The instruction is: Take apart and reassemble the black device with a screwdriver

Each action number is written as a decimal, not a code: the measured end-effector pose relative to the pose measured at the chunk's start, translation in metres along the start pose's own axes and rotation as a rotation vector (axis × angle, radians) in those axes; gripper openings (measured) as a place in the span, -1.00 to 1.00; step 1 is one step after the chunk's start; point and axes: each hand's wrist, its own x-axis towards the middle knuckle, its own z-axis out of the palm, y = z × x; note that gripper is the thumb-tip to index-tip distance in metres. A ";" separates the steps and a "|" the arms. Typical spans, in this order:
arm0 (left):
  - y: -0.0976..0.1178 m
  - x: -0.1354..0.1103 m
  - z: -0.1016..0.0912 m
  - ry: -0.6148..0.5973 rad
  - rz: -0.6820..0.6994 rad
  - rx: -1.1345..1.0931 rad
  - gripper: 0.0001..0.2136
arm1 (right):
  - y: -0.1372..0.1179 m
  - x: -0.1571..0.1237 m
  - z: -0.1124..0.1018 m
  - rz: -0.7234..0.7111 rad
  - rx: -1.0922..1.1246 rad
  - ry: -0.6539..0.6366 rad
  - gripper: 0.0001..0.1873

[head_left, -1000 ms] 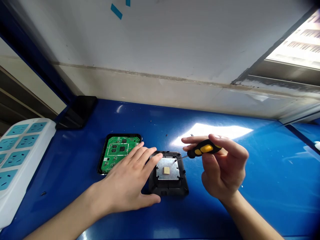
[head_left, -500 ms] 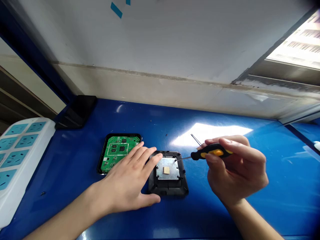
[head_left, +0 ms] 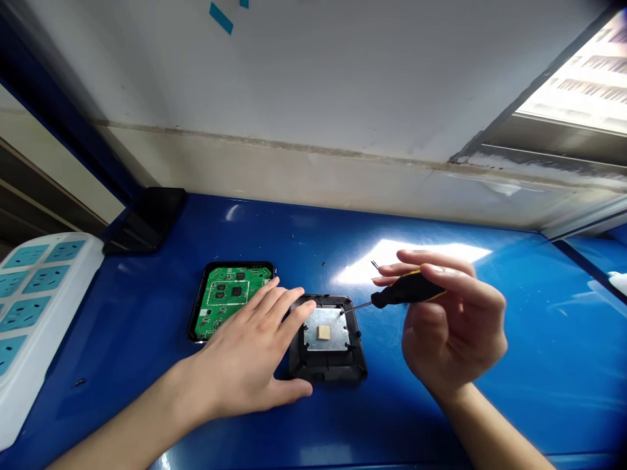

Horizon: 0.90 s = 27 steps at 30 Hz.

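Screwdriver [head_left: 409, 289] in the right hand [head_left: 453, 336] points left, and its thin tip is at the top right corner of a shiny metal plate [head_left: 336, 339]. The thumb and fingers hold its black handle. The plate, with a tan block [head_left: 324, 333] on it, sits inside a black case [head_left: 327, 372] on the blue table [head_left: 539, 372]. The left hand [head_left: 249, 346] is flat, fingers a little apart, over the case's left edge and part of a green board [head_left: 225, 292].

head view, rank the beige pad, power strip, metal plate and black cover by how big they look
1. power strip, though cut off at the left edge
2. black cover, partly behind a hand
3. metal plate
4. beige pad
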 end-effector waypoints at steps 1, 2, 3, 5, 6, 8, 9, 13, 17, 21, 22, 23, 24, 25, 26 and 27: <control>0.000 0.000 0.000 -0.006 -0.002 0.003 -0.11 | 0.001 0.000 -0.001 -0.021 -0.016 0.014 -0.66; 0.000 0.000 0.000 -0.012 -0.003 0.006 -0.11 | 0.002 0.001 -0.002 -0.039 -0.034 0.031 -0.66; 0.000 0.000 0.000 -0.017 -0.003 0.007 -0.11 | 0.003 0.001 -0.003 -0.054 -0.053 0.046 -0.65; 0.000 0.001 0.000 -0.021 -0.001 0.008 -0.12 | 0.004 0.001 -0.004 -0.077 -0.097 0.069 -0.62; 0.000 0.000 0.000 -0.020 0.001 0.008 -0.12 | 0.004 0.001 -0.004 -0.079 -0.116 0.081 -0.60; 0.000 0.000 0.000 -0.014 0.004 0.007 -0.12 | 0.003 0.000 -0.004 -0.053 -0.128 0.102 -0.58; 0.000 0.000 0.000 -0.010 0.005 0.006 -0.12 | 0.003 -0.001 -0.003 -0.026 -0.114 0.101 -0.56; 0.000 0.000 0.001 0.003 0.000 0.006 -0.12 | 0.000 -0.002 0.000 0.068 0.002 0.056 -0.56; 0.001 0.000 0.001 0.019 0.008 0.003 -0.13 | -0.001 -0.001 0.000 0.069 0.066 0.031 -0.61; 0.001 0.000 -0.001 0.004 0.005 0.013 -0.13 | 0.000 0.001 -0.002 0.025 0.022 0.002 -0.67; 0.001 0.001 -0.001 -0.002 0.006 0.017 -0.13 | 0.000 0.002 -0.002 0.013 -0.003 0.009 -0.66; 0.001 0.001 -0.001 -0.006 0.007 0.020 -0.13 | 0.000 0.002 -0.003 0.005 -0.029 0.017 -0.64; 0.001 0.001 -0.001 -0.009 0.008 0.021 -0.13 | 0.000 0.003 -0.003 0.000 -0.054 0.026 -0.61; 0.001 0.001 -0.001 -0.010 0.009 0.022 -0.13 | 0.000 0.003 -0.003 -0.004 -0.077 0.035 -0.58; 0.001 0.001 -0.001 -0.011 0.009 0.021 -0.13 | 0.000 0.004 -0.004 -0.003 -0.097 0.043 -0.56; 0.001 0.000 -0.001 -0.011 0.008 0.019 -0.13 | 0.000 0.004 -0.004 -0.001 -0.113 0.049 -0.54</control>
